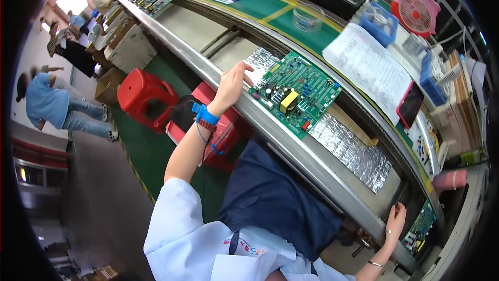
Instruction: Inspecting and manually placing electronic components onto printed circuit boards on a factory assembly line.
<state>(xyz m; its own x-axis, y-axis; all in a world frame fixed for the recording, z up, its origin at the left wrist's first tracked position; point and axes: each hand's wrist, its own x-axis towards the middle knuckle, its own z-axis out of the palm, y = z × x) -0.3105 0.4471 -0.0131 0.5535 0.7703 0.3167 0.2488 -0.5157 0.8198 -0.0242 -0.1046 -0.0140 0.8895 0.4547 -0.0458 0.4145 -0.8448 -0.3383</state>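
A green circuit board (304, 86) crowded with parts, among them a yellow transformer, lies on a silver foil mat (353, 151) along the line. Beside the board's near left corner is my left hand (235, 82), over the metal rail with fingers apart and nothing held; whether its fingertips touch the foil cannot be told. A blue wrist strap (202, 114) circles that wrist. Farther down on the right, my right hand (396, 221) rests at the rail with loosely bent, empty fingers. Close to it, a second circuit board (420, 229) sits partly in view.
Between me and the boards runs a long metal rail (306, 161). Across the line lie a paper sheet (366, 63), a phone (410, 105), a clear round dish (308, 18) and a pink fan (416, 8). Red stools (147, 96) stand left; several people are beyond.
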